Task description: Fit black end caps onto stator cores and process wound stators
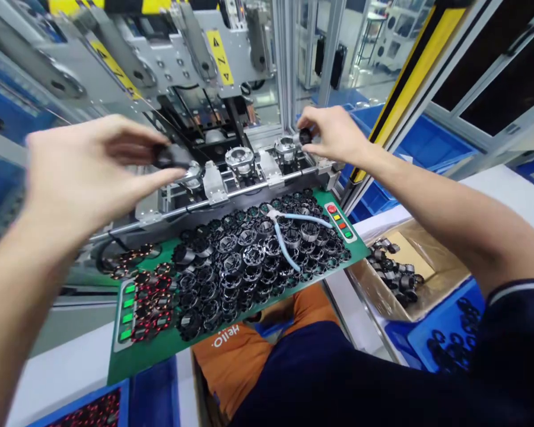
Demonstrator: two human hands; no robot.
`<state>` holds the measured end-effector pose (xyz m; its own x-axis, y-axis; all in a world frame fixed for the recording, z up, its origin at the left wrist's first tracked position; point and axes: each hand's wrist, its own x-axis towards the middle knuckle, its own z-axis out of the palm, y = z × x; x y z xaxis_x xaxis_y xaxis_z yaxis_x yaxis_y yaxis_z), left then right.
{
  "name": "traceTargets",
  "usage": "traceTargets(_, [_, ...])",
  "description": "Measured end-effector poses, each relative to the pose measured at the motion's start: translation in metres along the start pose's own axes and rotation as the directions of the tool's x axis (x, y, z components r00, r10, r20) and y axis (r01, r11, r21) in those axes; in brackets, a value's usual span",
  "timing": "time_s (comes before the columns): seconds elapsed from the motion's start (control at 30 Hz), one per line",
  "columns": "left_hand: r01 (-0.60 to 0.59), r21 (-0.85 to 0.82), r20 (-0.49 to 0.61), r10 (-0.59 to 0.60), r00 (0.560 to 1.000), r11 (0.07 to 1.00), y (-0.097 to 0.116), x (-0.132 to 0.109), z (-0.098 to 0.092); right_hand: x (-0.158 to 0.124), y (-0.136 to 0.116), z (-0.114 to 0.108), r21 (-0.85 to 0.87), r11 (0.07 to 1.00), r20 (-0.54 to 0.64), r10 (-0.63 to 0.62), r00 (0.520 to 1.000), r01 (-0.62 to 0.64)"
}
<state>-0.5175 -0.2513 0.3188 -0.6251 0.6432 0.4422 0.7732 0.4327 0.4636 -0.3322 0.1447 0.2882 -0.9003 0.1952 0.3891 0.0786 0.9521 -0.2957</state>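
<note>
Stator core (172, 156) is pinched in left hand (82, 169) near left fixture (193, 178), another core (305, 137) in right hand (333, 134) beside right fixture (285, 149), beyond the green panel's (361, 248) far edge.

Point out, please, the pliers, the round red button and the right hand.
Pliers (274, 214), head view: metal pivot.
Round red button (331, 209), head view: its centre.
Right hand (333, 131), head view: back of hand.

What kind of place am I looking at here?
Most likely a factory workstation: a metal machine with yellow warning labels stands ahead, a green panel with coloured buttons is covered in small black ring-shaped parts, and a blue bin of more dark parts sits alongside.
</note>
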Motion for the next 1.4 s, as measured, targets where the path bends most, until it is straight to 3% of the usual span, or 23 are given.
traceTargets(0.03, [-0.06, 0.003, -0.001, 0.06, 0.998, 0.998, 0.004, 0.023, 0.015, 0.022, 0.007, 0.01, -0.029, 1.0, 0.027, 0.01, 1.0, -0.009])
traceTargets(0.07, [-0.069, -0.002, 0.065, 0.069, 0.996, 0.998, 0.008, 0.046, 0.033, 0.041, 0.015, 0.021, -0.053, 0.998, 0.042, 0.029, 0.999, -0.027])
traceTargets(0.17, [0.026, 0.085, 0.195, -0.043, 0.98, 0.996, 0.014, 0.1, 0.086, 0.079, 0.034, 0.047, -0.087, 0.993, 0.072, 0.088, 0.993, -0.082])
traceTargets(0.23, [0.073, 0.12, 0.232, -0.1, 0.968, 0.99, 0.009, 0.119, 0.113, 0.093, 0.044, 0.058, -0.069, 0.993, 0.087, 0.098, 0.991, -0.092])
traceTargets(0.33, [0.122, 0.105, 0.283, -0.147, 0.948, 0.987, -0.006, 0.128, 0.131, 0.106, 0.054, 0.065, 0.004, 0.999, 0.117, 0.046, 0.992, -0.047])
traceTargets(0.47, [0.145, 0.091, 0.344, -0.168, 0.924, 0.985, -0.021, 0.132, 0.132, 0.12, 0.064, 0.066, 0.074, 0.997, 0.192, -0.049, 0.98, 0.035])
traceTargets(0.63, [0.108, 0.134, 0.406, -0.154, 0.901, 0.985, -0.021, 0.145, 0.13, 0.14, 0.069, 0.065, 0.036, 0.994, 0.283, -0.108, 0.953, 0.102])
traceTargets(0.87, [0.042, 0.161, 0.45, -0.112, 0.886, 0.986, -0.03, 0.16, 0.131, 0.156, 0.066, 0.063, -0.174, 0.976, 0.421, -0.046, 0.906, 0.131])
traceTargets(1.03, [-0.003, 0.157, 0.495, -0.076, 0.866, 0.988, -0.035, 0.162, 0.127, 0.155, 0.065, 0.061, -0.179, 0.977, 0.449, -0.025, 0.893, 0.117])
traceTargets(1.17, [-0.06, 0.217, 0.477, -0.052, 0.877, 0.974, -0.036, 0.16, 0.132, 0.128, 0.065, 0.073, -0.197, 0.971, 0.365, -0.058, 0.929, 0.138])
traceTargets(1.4, [-0.169, 0.294, 0.449, 0.02, 0.893, 0.941, -0.043, 0.149, 0.138, 0.039, 0.051, 0.099, -0.089, 0.99, 0.188, -0.095, 0.978, 0.113])
